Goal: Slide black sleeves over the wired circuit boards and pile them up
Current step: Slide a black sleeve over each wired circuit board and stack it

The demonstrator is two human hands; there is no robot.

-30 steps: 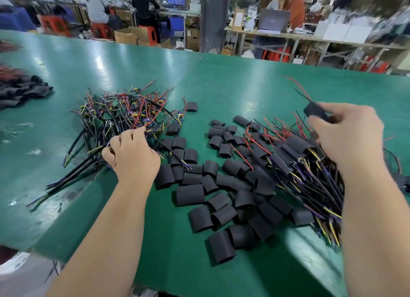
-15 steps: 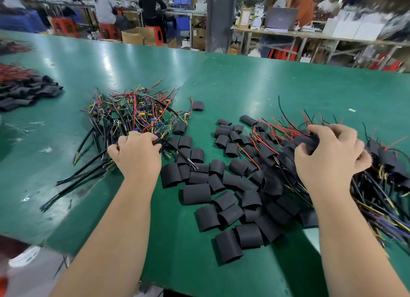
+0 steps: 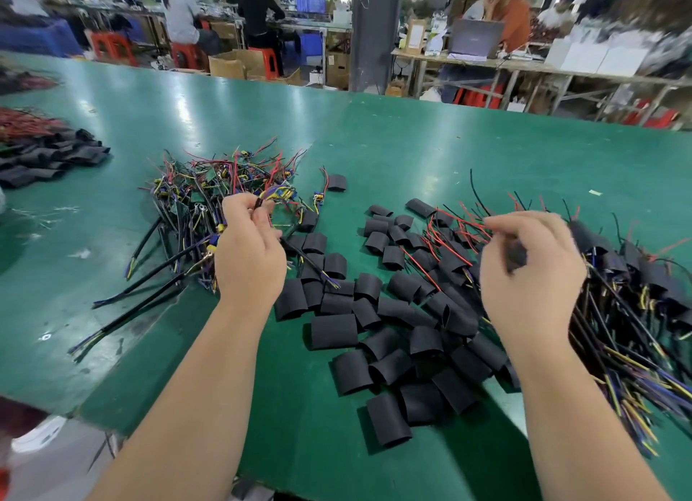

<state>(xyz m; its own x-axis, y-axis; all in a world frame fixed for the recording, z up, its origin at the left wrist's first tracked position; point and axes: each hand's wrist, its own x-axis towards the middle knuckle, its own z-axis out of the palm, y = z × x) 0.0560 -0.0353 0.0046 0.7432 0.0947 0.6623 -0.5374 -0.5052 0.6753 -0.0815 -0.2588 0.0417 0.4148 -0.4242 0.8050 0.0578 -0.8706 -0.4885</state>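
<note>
A: We see the left hand (image 3: 249,255) raised above the tangled heap of bare wired circuit boards with red, yellow, blue and black leads (image 3: 209,197) on the glossy green table top (image 3: 412,137). Where does the picked piece sit in the fingers?

B: We find its thumb and forefinger pinched shut on the dark tip of one wire bundle (image 3: 259,203). The bundle runs from that pinch away and to the right, with a small cluster of blue and yellow parts (image 3: 279,193) just past the fingertips. We cannot make out a board's outline there.

A: And the right hand (image 3: 531,272)?

B: We see its fingers curled loosely over the right-hand pile of sleeved boards with long trailing wires (image 3: 633,294). A dark blurred shape lies inside the curl, but motion blur keeps us from telling whether anything is gripped.

A: How do the finished pieces lie?

B: We read their long axes as roughly parallel: thin red and black leads point away from us, thick black cables with yellow and purple cores point toward the near right edge.

A: And the empty sleeves?

B: The loose flat black tube sleeves (image 3: 389,335) lie scattered between the two hands, pointing every way. One stray sleeve (image 3: 336,182) rests apart beside the bare heap.
</note>
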